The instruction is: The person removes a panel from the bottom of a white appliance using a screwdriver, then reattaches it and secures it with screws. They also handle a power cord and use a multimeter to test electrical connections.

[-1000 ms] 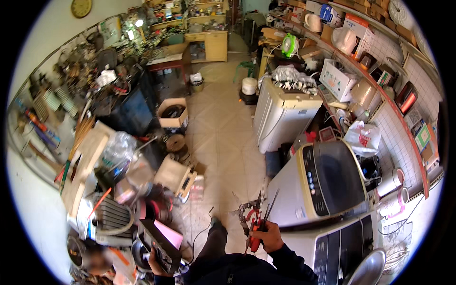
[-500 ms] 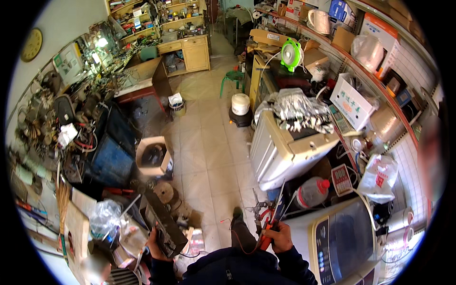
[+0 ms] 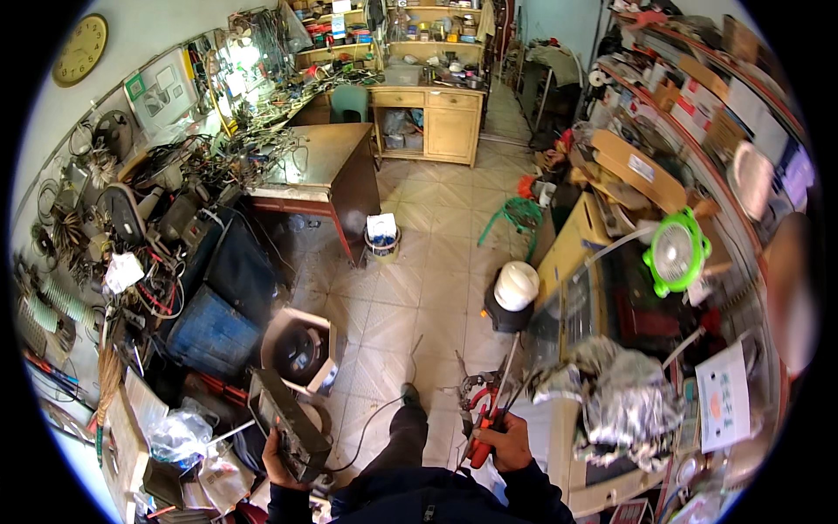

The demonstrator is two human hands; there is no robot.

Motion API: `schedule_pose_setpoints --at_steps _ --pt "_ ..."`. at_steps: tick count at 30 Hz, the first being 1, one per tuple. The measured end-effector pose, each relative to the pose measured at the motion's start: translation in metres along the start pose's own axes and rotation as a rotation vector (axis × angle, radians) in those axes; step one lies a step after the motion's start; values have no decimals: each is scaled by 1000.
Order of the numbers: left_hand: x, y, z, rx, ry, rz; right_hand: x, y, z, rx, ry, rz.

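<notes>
My left hand [image 3: 278, 463] is closed on the side of a long dark metal box [image 3: 293, 421], which is tilted and seems to hold metal parts. A dark cable [image 3: 367, 439] trails from its lower end toward my foot. In my right hand [image 3: 510, 443] is a bunch of hand tools; red-handled pliers [image 3: 481, 444] stand out. Long thin shafts [image 3: 509, 375] rise from the same bunch, and red and grey metal tool parts show beyond the fist. The exact kinds of those other tools are hard to make out.
A cardboard box [image 3: 328, 342] with a dark round thing inside stands ahead left, beside a blue cabinet [image 3: 214, 330]. Further on are a bucket [image 3: 384, 246], a white-topped container [image 3: 517, 286] and a green stool [image 3: 515, 220]. A foil-covered appliance [image 3: 559, 463] stands close on my right.
My view has moved forward along the aisle and turned somewhat left. The washing machine and large bottle at right have left the view. Both hands keep hold of the same things.
</notes>
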State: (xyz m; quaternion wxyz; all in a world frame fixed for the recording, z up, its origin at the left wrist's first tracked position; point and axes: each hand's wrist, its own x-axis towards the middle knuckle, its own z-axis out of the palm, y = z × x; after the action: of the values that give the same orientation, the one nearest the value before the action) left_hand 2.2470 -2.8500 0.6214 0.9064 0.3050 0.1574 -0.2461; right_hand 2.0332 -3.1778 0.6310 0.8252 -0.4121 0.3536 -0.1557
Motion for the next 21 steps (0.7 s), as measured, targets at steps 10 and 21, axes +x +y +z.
schedule_pose_setpoints --at_steps 10,21 --pt "318 -52 240 116 -2 -68 294 -170 -5 29 212 -123" --pt "635 -126 443 -87 65 -14 650 -364 -13 -25 159 -248"
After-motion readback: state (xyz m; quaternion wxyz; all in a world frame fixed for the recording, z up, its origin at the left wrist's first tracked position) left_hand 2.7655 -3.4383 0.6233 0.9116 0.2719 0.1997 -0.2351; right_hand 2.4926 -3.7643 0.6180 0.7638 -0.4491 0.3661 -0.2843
